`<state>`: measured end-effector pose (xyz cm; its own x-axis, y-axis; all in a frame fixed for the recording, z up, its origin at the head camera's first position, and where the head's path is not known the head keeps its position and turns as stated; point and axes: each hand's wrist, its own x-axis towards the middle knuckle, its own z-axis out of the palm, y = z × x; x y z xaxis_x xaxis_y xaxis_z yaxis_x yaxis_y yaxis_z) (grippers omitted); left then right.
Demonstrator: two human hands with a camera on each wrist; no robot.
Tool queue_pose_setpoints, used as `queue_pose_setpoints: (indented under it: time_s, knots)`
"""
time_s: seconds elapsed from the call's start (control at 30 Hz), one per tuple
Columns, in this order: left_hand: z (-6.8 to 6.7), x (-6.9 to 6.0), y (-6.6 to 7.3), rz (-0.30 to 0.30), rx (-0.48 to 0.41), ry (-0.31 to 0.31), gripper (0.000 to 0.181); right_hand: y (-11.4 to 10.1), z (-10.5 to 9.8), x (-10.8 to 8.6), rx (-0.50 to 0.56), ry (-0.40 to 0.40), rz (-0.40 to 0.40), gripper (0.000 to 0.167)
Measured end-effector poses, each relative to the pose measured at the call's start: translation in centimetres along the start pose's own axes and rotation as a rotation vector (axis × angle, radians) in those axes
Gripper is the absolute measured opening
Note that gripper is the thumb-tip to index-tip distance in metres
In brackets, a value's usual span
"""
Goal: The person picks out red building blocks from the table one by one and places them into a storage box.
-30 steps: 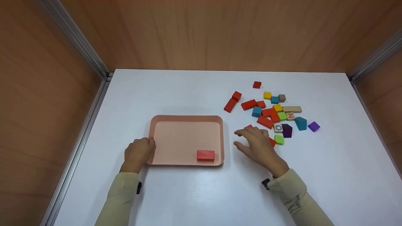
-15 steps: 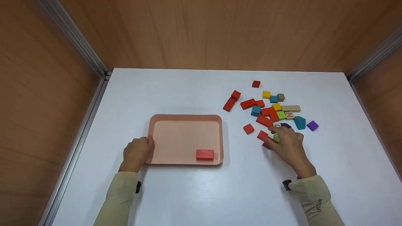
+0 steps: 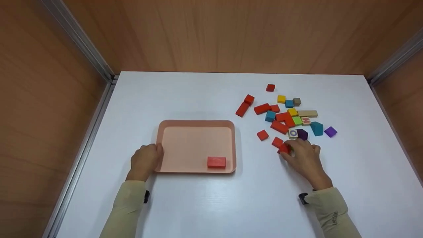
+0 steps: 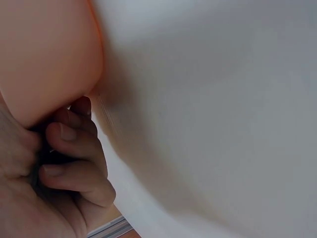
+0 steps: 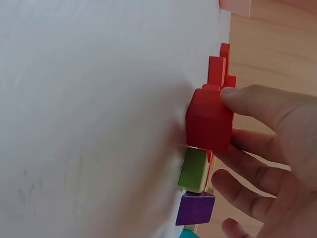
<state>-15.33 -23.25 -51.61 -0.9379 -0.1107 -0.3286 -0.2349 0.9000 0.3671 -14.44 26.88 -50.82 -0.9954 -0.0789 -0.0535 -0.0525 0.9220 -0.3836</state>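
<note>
A pink tray [image 3: 185,145] lies on the white table with one red block [image 3: 216,162] in its near right corner. My left hand [image 3: 145,162] grips the tray's left rim; the left wrist view shows its fingers [image 4: 79,144] curled beneath the edge. On the right, my right hand [image 3: 305,158] pinches a red block [image 5: 210,119] between thumb and forefinger, at the near side of the block pile. Right beside that block are a green block [image 5: 193,169] and a purple block [image 5: 195,208]. A small red block [image 3: 277,142] lies just left of the pinched one.
Several red, yellow, blue and plain wooden blocks, among them a red one [image 3: 279,127], lie spread over the table's right half. A purple cube [image 3: 330,132] sits at the far right. Wooden panels [image 3: 211,36] wall in the table.
My right hand has moved right, away from the tray's side, and its thumb and forefinger have closed on a red block. The left hand stays on the tray rim.
</note>
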Motion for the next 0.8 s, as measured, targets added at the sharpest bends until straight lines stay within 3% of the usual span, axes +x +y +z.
queue_pose_setpoints:
  time_s: [0.33, 0.8]
  knots:
    - [0.1, 0.1, 0.0, 0.013, 0.013, 0.016, 0.049, -1.3, -0.7, 0.7, 0.000, 0.011, -0.014, 0.049]
    - [0.2, 0.0, -0.1, -0.002, -0.024, 0.022, 0.050, -6.7, -0.8, 3.0, 0.054, 0.003, -0.104, 0.051]
